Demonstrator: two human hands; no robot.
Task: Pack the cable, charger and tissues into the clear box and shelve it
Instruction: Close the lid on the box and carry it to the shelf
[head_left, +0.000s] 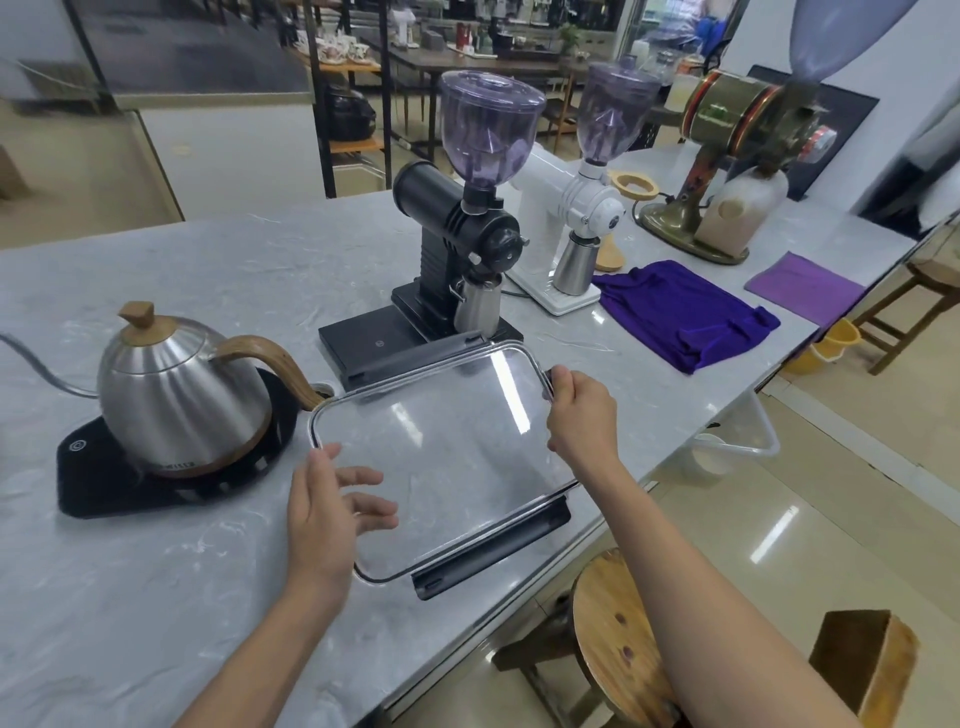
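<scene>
Our right hand (582, 410) grips the clear lid (447, 452) by its edge; left hand (332, 514) fingers relaxed beside it (touching? unclear); nothing packed yet, we judge; cable, charger, tissues unseen.

A single head-worn wide-angle view looks forward and down from close above the grey marble counter (208, 597) (its edges bend with the lens), both forearms entering from the bottom edge, coffee grinders and a cafe room beyond.

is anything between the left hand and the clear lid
Nothing visible. The left hand is open right at the near left edge of the clear lid, while the right hand grips its far right rim.
</scene>
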